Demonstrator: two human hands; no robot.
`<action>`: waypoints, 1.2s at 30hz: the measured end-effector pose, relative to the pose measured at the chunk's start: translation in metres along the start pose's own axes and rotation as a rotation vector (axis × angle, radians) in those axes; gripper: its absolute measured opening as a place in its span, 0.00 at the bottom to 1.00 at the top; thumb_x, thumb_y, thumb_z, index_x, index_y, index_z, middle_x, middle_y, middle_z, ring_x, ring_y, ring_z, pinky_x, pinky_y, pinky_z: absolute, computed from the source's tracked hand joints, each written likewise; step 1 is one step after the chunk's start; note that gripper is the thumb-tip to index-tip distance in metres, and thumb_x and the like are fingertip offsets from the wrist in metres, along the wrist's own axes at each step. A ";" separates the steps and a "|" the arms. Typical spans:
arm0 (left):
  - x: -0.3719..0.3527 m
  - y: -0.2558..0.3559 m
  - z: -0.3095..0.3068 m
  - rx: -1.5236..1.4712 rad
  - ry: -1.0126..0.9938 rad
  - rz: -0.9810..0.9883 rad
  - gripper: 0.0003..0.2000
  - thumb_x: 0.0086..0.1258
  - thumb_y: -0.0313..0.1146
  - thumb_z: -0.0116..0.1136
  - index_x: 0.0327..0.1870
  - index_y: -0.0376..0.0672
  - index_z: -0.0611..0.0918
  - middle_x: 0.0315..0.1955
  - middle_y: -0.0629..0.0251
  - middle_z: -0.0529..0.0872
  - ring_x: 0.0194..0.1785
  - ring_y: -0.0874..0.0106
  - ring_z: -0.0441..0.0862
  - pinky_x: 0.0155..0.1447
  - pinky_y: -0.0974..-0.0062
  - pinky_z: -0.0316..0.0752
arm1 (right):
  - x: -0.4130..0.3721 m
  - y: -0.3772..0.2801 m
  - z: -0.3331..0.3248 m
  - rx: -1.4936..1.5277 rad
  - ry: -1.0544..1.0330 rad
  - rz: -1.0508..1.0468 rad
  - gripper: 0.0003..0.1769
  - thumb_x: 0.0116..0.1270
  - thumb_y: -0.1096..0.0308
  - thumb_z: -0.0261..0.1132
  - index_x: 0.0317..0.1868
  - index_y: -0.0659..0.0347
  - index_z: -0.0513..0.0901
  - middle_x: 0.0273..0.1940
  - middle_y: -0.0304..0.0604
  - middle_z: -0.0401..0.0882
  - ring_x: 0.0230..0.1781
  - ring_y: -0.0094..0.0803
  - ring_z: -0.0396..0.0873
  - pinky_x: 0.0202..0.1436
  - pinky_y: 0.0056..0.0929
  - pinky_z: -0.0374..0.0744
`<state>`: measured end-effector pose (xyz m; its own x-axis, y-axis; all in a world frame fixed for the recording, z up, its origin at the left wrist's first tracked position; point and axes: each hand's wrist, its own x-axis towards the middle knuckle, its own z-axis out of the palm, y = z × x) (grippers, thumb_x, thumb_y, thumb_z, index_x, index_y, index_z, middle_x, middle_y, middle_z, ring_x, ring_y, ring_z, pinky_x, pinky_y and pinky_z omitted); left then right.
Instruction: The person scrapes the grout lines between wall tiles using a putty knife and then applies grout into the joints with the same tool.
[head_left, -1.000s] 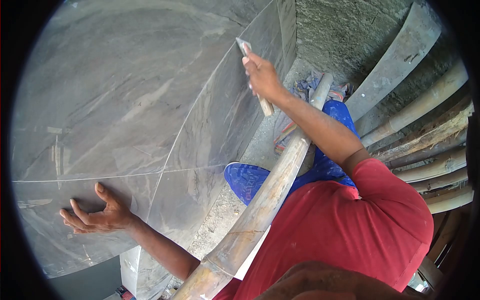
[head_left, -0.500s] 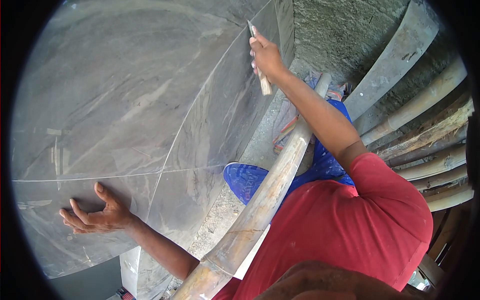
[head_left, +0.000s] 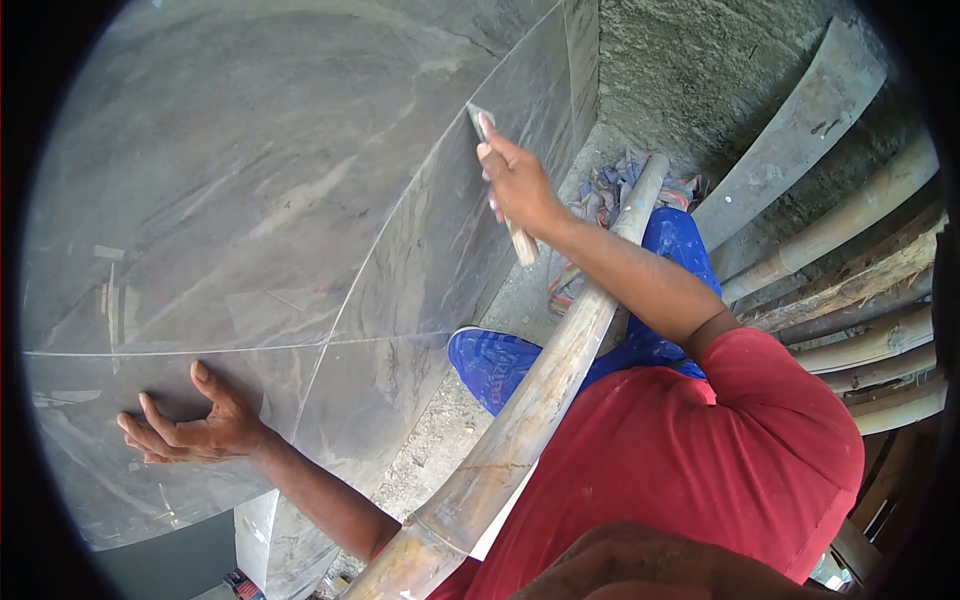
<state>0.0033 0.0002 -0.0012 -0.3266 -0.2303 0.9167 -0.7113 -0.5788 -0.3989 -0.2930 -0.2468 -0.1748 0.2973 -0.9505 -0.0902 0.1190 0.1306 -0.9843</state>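
Head view: we held a scraper (head_left: 522, 240), upper centre, its tip at the seam (head_left: 415, 185).
Our right hand (head_left: 518, 188) clenched its middle, blade (head_left: 474, 111) protruding above the fingers, handle (head_left: 525, 248) below; our left hand (head_left: 208, 425) lay spread on tiles (head_left: 220, 180), lower left.

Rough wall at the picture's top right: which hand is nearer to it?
Right. The right hand, gripping a tool, shows below and left of the rough wall; the left hand is farther off at lower left, spread over a grey tile.
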 end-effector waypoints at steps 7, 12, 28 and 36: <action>-0.001 -0.002 -0.002 0.052 -0.005 0.012 0.35 0.68 0.68 0.63 0.62 0.47 0.78 0.70 0.59 0.72 0.72 0.51 0.72 0.74 0.36 0.65 | 0.033 -0.002 -0.015 0.125 0.163 -0.026 0.29 0.82 0.60 0.55 0.80 0.47 0.65 0.32 0.34 0.71 0.19 0.21 0.70 0.18 0.26 0.75; 0.001 0.000 -0.001 -0.030 0.015 0.017 0.33 0.66 0.64 0.69 0.62 0.49 0.78 0.70 0.59 0.73 0.73 0.50 0.71 0.73 0.39 0.67 | 0.035 -0.001 -0.020 0.146 0.108 -0.003 0.30 0.82 0.61 0.55 0.81 0.48 0.63 0.32 0.34 0.71 0.19 0.21 0.69 0.18 0.26 0.75; 0.000 -0.002 0.000 0.051 0.000 0.020 0.35 0.69 0.68 0.61 0.62 0.46 0.78 0.70 0.58 0.73 0.72 0.50 0.73 0.73 0.38 0.68 | 0.045 -0.005 -0.039 -0.021 0.115 -0.072 0.29 0.82 0.59 0.54 0.81 0.47 0.65 0.29 0.33 0.69 0.19 0.22 0.69 0.19 0.28 0.75; -0.001 0.000 -0.001 0.005 0.013 0.012 0.34 0.69 0.68 0.61 0.61 0.46 0.78 0.70 0.59 0.73 0.73 0.50 0.72 0.76 0.37 0.64 | 0.059 -0.007 -0.047 0.055 0.142 -0.015 0.29 0.82 0.59 0.57 0.80 0.41 0.67 0.33 0.33 0.69 0.19 0.20 0.67 0.19 0.25 0.74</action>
<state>0.0032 0.0009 -0.0018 -0.3430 -0.2272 0.9114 -0.7045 -0.5796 -0.4097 -0.3205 -0.3170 -0.1802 0.1590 -0.9822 -0.1004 0.1755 0.1282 -0.9761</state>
